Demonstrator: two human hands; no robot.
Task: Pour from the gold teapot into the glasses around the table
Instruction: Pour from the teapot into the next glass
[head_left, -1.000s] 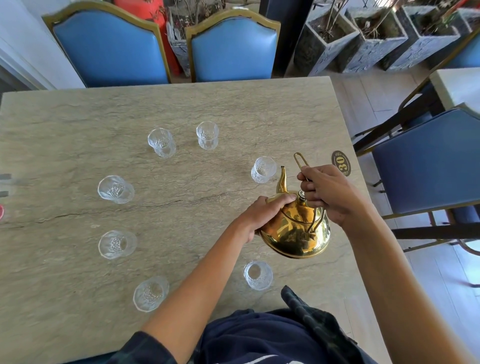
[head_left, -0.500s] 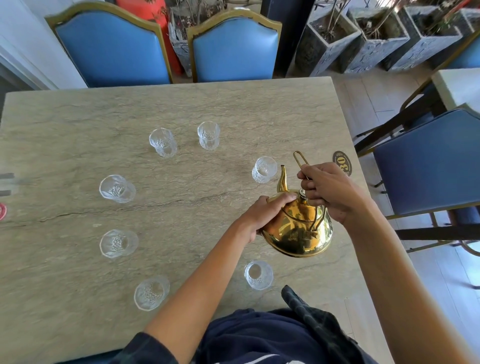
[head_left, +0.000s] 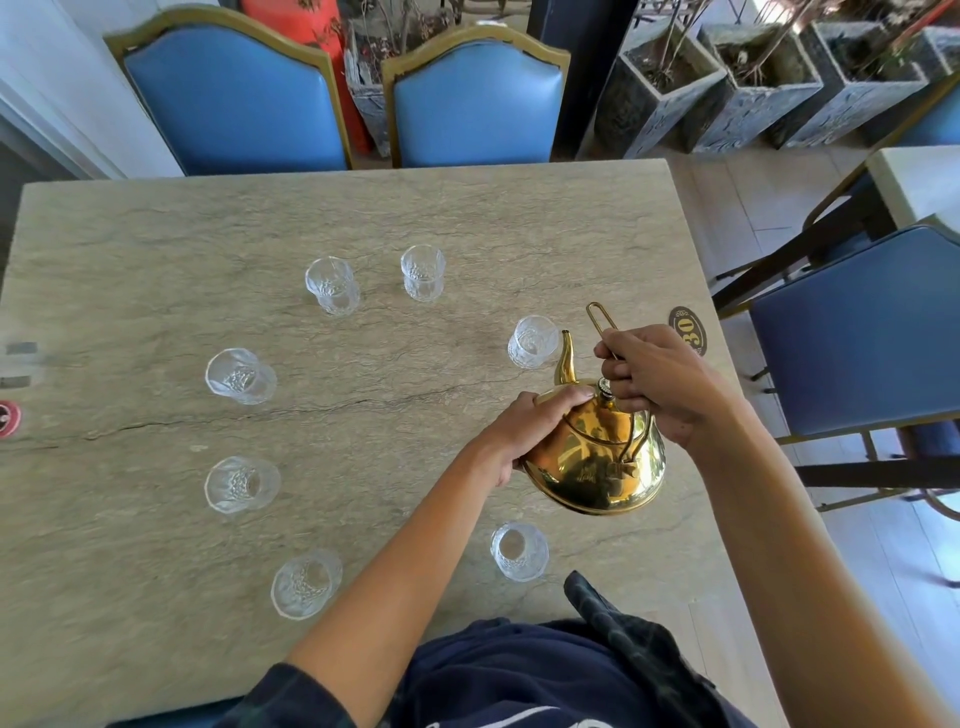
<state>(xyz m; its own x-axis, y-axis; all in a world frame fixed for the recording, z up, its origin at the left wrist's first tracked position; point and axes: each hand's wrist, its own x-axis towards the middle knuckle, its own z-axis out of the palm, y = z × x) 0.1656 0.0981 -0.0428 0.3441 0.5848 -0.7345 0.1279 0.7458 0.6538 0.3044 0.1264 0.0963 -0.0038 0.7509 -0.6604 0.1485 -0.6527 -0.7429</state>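
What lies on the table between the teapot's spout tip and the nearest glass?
Nothing: in the head view the spout tip of the gold teapot sits right beside the glass, without anything in between.

Seven clear patterned glasses stand in a ring on your stone tabletop (head_left: 363, 208). The round gold teapot (head_left: 595, 457) hangs above the ring's right side, near the right edge, its spout beside the clear glass at right (head_left: 532, 342). Another clear glass (head_left: 519, 551) stands before it, toward the near edge. Two padded chairs (head_left: 234, 98) stand behind the far edge.
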